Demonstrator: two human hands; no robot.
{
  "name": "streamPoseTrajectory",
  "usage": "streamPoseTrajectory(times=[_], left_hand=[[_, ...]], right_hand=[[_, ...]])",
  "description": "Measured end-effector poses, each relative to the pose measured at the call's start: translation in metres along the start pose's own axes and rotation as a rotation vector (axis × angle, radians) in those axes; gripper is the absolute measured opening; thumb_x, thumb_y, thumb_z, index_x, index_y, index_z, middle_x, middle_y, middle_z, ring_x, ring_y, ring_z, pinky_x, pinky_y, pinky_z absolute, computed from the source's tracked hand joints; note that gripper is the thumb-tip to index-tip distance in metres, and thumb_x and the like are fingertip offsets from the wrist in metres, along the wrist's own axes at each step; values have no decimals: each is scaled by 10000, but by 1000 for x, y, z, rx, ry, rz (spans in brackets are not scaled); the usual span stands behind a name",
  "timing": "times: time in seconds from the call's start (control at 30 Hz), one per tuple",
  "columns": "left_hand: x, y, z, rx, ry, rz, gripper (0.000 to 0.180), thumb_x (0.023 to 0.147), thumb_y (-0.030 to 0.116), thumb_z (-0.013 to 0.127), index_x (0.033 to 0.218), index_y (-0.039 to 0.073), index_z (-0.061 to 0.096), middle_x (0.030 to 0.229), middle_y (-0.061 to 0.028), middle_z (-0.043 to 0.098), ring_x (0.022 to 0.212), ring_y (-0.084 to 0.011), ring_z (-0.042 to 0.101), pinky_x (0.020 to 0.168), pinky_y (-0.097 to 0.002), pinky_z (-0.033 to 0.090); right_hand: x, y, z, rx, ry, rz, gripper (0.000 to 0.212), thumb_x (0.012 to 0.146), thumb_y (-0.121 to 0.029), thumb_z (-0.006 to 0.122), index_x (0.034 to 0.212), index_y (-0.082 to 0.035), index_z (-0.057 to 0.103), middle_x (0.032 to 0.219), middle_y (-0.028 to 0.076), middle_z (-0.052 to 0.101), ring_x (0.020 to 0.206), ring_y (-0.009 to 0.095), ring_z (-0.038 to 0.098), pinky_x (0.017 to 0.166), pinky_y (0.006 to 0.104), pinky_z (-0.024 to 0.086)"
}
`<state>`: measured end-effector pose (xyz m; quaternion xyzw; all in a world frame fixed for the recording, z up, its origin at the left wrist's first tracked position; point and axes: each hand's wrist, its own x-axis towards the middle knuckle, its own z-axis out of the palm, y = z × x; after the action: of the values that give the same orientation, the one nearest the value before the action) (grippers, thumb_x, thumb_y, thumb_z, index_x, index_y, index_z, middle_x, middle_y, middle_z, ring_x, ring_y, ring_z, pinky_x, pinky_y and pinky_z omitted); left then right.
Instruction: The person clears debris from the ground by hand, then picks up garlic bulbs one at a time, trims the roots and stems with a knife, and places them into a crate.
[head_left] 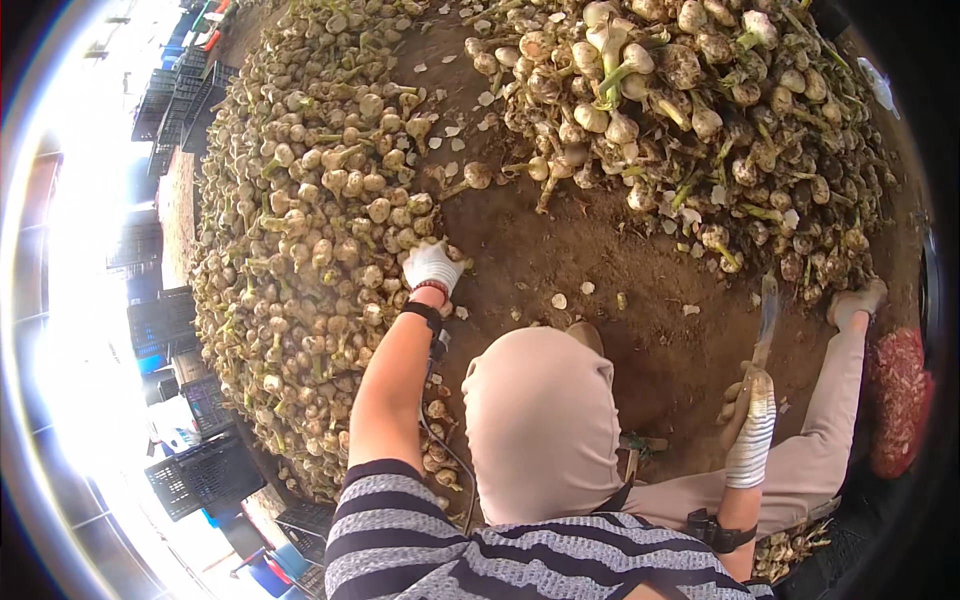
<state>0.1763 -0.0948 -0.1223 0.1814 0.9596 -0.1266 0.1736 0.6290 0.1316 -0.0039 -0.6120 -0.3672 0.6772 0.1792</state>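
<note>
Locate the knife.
Head view, right of centre: the knife is in the gloved right hand, its blade pointing up toward the right-hand garlic pile.

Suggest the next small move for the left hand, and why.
I'd probably reach the left hand forward to the loose garlic bulb between the left heap and the right heap. It lies fairly near with a stalk attached, and the right hand has the knife in its grip. Whether the left hand grips a bulb is unclear; if so, set that down first.
</note>
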Motion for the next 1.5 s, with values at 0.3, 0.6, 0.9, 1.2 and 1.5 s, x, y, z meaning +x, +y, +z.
streamPoseTrajectory(times=[0.3,0.6,0.9,1.2,1.5], left_hand=[[110,86,-7,-410,41,-192,744,643,282,813,1263,77,457,1307,-204,435,1132,-319,529,905,-374,495],[42,81,3,-1258,319,24,578,602,182,860,1075,83,543,1028,-66,591,939,-190,577,762,-358,506],[-186,67,-251,-1788,-433,869,410,808,144,699,1163,53,516,1038,-92,606,840,-245,630,640,-427,577],[-298,206,-173,-1537,-523,1094,775,581,115,875,1193,88,400,1065,-43,550,957,-136,546,848,-297,500],[-331,256,-146,-1238,-485,1075,536,692,215,797,1121,99,497,1013,-9,626,955,-132,584,923,-299,447]], right_hand=[[0,-16,38,-101,-99,-59,265,934,-245,540,1136,-75,521,664,-25,457,477,46,393,415,189,336],[15,12,-1,-96,-101,-174,133,908,-175,570,978,-78,513,764,-23,476,649,45,419,524,208,367],[3,-28,-46,-238,-245,-477,247,889,-118,568,1101,-10,501,918,39,564,765,91,534,588,235,470],[-50,-58,-73,-117,-286,-552,189,868,-136,592,1041,-71,553,747,-9,561,575,53,487,527,209,416],[-86,-68,-83,-716,55,-896,200,753,-200,683,789,-39,570,654,146,588,594,346,573,534,371,471]])
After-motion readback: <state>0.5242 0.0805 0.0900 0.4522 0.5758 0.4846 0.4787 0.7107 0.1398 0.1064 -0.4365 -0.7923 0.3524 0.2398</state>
